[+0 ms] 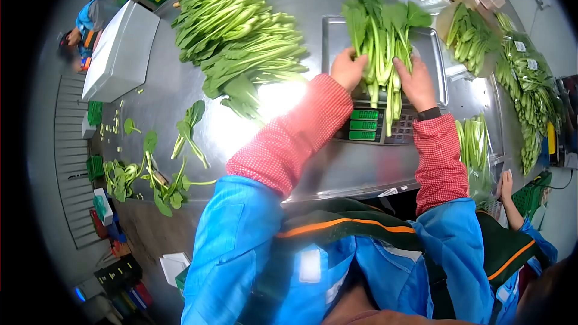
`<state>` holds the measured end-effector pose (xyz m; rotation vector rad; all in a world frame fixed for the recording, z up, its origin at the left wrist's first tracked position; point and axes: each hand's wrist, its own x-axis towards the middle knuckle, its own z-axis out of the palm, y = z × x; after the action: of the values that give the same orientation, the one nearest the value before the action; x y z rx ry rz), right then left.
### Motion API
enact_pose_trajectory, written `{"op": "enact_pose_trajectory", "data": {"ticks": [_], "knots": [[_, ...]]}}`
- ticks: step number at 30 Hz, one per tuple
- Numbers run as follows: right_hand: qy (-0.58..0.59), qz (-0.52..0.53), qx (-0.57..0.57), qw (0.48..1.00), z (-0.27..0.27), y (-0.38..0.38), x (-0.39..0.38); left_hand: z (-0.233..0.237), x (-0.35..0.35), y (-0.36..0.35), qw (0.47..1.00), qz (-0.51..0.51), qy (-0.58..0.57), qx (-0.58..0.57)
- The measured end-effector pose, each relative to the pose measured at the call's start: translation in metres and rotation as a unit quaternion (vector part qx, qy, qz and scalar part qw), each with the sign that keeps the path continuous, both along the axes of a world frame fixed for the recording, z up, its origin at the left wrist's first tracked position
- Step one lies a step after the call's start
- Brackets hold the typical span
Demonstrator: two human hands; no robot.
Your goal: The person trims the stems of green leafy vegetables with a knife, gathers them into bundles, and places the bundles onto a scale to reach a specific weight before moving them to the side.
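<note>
Greens (pixel 385 36) stand on the scale (pixel 365 124), stems pinched between left hand (pixel 348 70) and right hand (pixel 416 84) fingers.

Glossy steel table (pixel 180 84) and scale tray (pixel 333 36), leafy greens (pixel 382 30), red checked cloth sleeves (pixel 295 138).

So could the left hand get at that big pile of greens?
Probably yes: the big pile lies close beside the left hand, nothing standing between them, but that hand now grips the bunch.
</note>
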<state>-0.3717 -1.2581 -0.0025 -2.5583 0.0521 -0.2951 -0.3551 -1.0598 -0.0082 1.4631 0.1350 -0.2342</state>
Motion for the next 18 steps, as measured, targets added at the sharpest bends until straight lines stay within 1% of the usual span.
{"op": "enact_pose_trajectory", "data": {"ticks": [1,2,3,4,5,7,8,9,10,11,12,13,15,16,18], "knots": [[-0.001,-0.008,-0.012,1.0,0.011,-0.002,-0.004,-0.005,0.003,0.003,0.998,0.003,-0.022,0.064],[0.0,-0.015,-0.023,1.0,0.026,-0.005,-0.008,-0.01,0.004,0.004,0.998,0.013,0.0,0.064],[0.003,-0.024,-0.034,0.999,0.039,-0.007,-0.013,-0.005,-0.002,0.007,0.997,0.021,0.025,0.066],[-0.036,-0.033,-0.052,0.997,0.044,-0.013,-0.014,0.016,-0.01,0.018,0.985,0.01,-0.025,0.168],[-0.066,-0.039,-0.048,0.996,0.051,-0.016,-0.019,0.02,-0.019,0.023,0.992,0.047,-0.029,0.111],[-0.127,-0.051,-0.041,0.99,0.062,-0.017,-0.036,0.012,-0.026,0.049,0.993,0.021,0.005,0.117],[-0.15,-0.049,-0.027,0.987,0.063,-0.016,-0.045,0.008,-0.032,0.062,0.993,0.029,-0.002,0.118],[-0.135,-0.05,-0.003,0.99,0.064,-0.014,-0.056,0.006,-0.04,0.076,0.992,0.037,-0.007,0.119],[-0.119,-0.051,0.02,0.991,0.065,-0.011,-0.067,0.019,-0.052,0.086,0.997,0.033,-0.017,0.067],[-0.103,-0.052,0.043,0.992,0.066,-0.008,-0.077,0.033,-0.071,0.089,0.997,0.073,0.01,0.003],[-0.109,-0.053,0.044,0.992,0.061,-0.008,-0.085,0.035,-0.086,0.097,0.996,0.08,0.015,-0.033],[-0.075,-0.065,0.077,0.992,0.057,-0.007,-0.094,0.037,-0.098,0.106,0.994,0.088,0.019,-0.068],[-0.007,-0.093,0.145,0.985,0.051,-0.002,-0.113,0.041,-0.121,0.119,0.994,0.096,0.033,-0.046],[-0.024,-0.093,0.153,0.984,0.047,0.002,-0.123,0.036,-0.131,0.127,0.994,0.097,0.039,-0.034],[0.019,-0.093,0.138,0.986,0.034,0.006,-0.139,0.022,-0.151,0.139,0.994,0.1,0.036,0.001]]}}
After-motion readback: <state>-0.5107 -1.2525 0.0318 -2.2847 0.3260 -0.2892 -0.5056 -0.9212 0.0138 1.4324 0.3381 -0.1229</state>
